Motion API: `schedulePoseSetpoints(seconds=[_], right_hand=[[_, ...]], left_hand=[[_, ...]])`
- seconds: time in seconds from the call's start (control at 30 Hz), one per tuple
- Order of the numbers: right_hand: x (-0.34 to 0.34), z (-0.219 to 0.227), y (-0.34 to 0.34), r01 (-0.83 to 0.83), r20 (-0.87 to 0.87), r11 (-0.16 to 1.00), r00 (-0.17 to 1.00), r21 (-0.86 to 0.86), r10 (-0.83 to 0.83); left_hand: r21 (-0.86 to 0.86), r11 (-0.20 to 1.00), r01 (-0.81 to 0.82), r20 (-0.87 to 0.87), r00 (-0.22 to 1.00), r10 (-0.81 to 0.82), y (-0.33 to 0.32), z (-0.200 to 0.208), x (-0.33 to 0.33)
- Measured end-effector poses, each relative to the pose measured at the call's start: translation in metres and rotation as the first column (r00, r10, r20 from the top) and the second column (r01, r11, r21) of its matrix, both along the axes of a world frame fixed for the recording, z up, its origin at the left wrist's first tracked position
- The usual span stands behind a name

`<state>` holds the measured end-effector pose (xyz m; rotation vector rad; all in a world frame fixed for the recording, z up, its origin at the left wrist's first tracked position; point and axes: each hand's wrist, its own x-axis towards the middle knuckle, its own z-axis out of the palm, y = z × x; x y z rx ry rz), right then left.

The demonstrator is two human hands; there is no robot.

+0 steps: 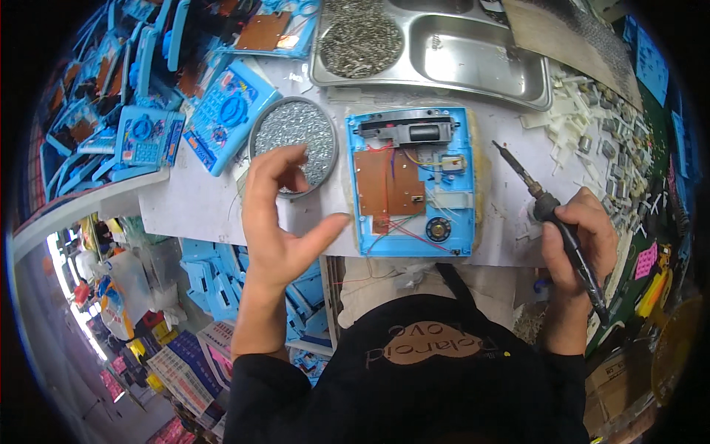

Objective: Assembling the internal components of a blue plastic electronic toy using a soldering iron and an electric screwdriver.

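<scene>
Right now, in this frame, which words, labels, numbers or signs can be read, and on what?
Black top: readable lettering on and around a tan patch; not copied here.
Blue keypad case: print too small to read.
Pink sheet: marks too small.
White bag: lettering blurred.
Cardboard box: print too small.

Lettering positions, from view centre: 5 o'clock, black top (414, 399), large dark letters across its tan patch (436, 354); 10 o'clock, blue panel (222, 122), key markings too small to read; 8 o'clock, white bag (117, 314), blurred characters; 4 o'clock, cardboard box (620, 385), small dark print.
</scene>
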<state>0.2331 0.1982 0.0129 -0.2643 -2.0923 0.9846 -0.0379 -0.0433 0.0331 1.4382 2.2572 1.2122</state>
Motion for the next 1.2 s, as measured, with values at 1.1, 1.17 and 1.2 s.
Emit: schedulePoseSetpoints(seconds=[1.1, 1.17, 1.2], right_hand=[[-0.124, 0.001, -0.047, -0.02, 0.02, 0.976, 0.999, -0.216, 0.025], [-0.124, -0.001, -0.049, 0.004, 0.004, 0.984, 1.0, -0.176, -0.004], [-0.122, -0.001, -0.052, 0.01, 0.008, 0.984, 1.0, -0.179, -0.008]], left_hand=[[0.146, 0.989, -0.004, 0.342, 0.939, -0.047, 0.062, -0.024, 0.024], [0.132, 0.991, -0.008, 0.33, 0.943, -0.036, 0.063, -0.024, 0.024], [0.137, 0.99, -0.033, 0.332, 0.943, -0.014, 0.064, -0.025, 0.025]])
